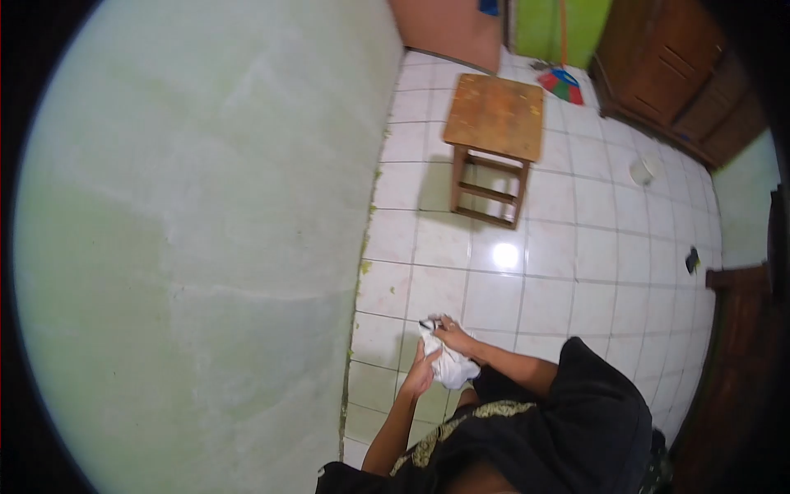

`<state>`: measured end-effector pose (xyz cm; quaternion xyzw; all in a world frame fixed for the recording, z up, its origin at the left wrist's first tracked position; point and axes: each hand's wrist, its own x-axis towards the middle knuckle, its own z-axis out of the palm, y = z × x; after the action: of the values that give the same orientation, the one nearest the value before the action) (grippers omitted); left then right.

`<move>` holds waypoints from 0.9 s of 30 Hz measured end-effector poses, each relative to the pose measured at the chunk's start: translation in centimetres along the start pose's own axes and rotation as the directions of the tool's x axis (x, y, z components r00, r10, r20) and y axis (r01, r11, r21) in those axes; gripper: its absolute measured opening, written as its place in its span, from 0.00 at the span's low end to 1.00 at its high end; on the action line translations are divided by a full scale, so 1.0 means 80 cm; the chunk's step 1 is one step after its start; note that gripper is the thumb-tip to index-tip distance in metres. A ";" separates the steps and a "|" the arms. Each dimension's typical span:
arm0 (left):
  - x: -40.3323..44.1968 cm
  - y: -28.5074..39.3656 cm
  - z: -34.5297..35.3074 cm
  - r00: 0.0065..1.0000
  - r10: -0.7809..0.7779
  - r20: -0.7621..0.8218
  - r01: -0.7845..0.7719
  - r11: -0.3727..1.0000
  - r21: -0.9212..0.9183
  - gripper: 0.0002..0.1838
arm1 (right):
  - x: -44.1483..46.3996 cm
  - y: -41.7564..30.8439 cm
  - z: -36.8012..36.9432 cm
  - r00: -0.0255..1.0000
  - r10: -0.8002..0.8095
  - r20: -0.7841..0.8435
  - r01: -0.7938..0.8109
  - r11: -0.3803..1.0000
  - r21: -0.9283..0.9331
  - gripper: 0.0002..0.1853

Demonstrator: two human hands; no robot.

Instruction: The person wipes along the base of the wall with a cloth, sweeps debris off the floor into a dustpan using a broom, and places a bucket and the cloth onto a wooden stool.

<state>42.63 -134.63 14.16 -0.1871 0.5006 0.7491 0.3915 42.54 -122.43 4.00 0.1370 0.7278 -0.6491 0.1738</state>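
Note:
A white crumpled cloth [453, 368] is held in front of my body, low in the head view. My left hand [421, 370] grips its left side, with the fingers partly hidden by the fabric. Near the cloth's top edge, my right hand [453, 335] is closed on it, a ring showing on one finger. A small dark patch or object shows at the cloth's upper left, beside my right fingertips; its kind I cannot make out.
A wooden stool [496, 115] stands ahead on the white tiled floor [551, 247]. The pale green wall [206, 247] runs close along my left. Further off are a broom [562, 84], a wooden cabinet [675, 70], a white container [643, 171] and a small dark object [692, 260].

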 end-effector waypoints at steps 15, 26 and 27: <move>0.174 -0.038 0.281 0.988 -0.130 -0.084 0.118 0.984 -0.137 0.17 | -0.119 -0.091 -0.391 0.856 -0.486 -0.175 0.371 0.814 -0.447 0.12; 0.342 0.135 0.627 0.993 0.115 0.039 -0.119 0.844 0.523 0.08 | 0.011 -0.205 -0.758 0.986 -0.110 -0.128 0.084 0.978 -0.193 0.11; 0.356 0.158 0.632 0.988 0.152 -0.003 -0.133 0.876 0.463 0.08 | 0.036 -0.206 -0.772 0.983 -0.155 -0.103 0.137 0.977 -0.161 0.10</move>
<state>20.78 -80.34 24.33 -0.0660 0.6841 0.6317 0.3586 28.27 -63.16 23.54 0.1064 0.7924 -0.5933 0.0936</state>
